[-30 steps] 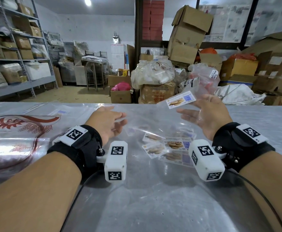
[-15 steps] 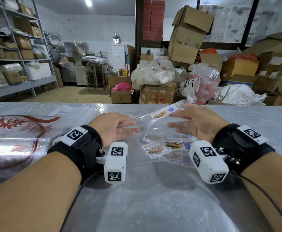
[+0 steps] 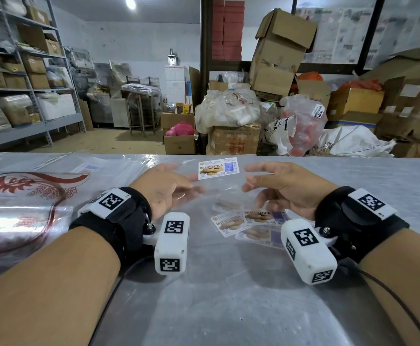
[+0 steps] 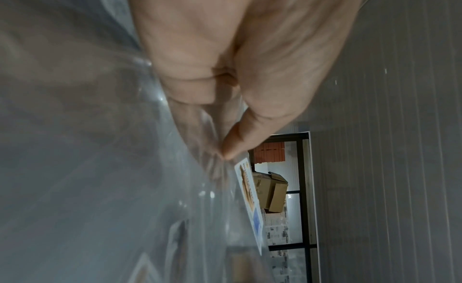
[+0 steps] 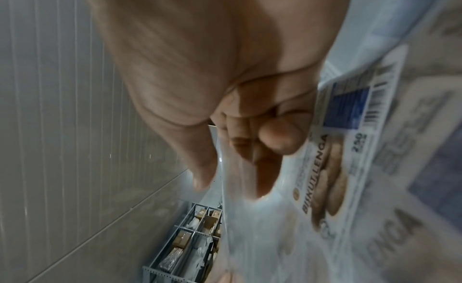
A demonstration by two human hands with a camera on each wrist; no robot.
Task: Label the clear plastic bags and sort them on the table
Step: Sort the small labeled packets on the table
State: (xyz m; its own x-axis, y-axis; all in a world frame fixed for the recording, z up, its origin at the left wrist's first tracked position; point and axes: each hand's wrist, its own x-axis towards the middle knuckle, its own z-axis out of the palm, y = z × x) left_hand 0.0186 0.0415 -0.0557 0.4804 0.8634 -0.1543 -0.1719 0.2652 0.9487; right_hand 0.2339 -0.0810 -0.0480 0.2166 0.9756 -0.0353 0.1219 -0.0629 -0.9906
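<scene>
- The table [image 3: 229,308], a wide grey surface covered in clear film, fills the near half of the head view, with both forearms stretched over it.
- A big printed plastic bag [image 3: 22,196] with a red emblem lies flat on the table's left side.
- A clear plastic bag [image 3: 219,193] is held up between the two hands, just above the table's far middle.
- The left hand [image 3: 165,191] has the bag's left edge; in the left wrist view the thumb is pressed against the fingers [image 4: 192,93] with the film pinched between them.
- The right hand [image 3: 286,188] has the right edge; the right wrist view shows the fingers half curled, the film running between thumb and fingers [image 5: 265,162].
- A pile of labelled bags [image 3: 249,223] lies on the table under and just nearer than the held bag, close by the right wrist.
- A "BISKUT LENGA" label [image 3: 218,168] sits on the held bag's upper part, facing up between both hands.
</scene>
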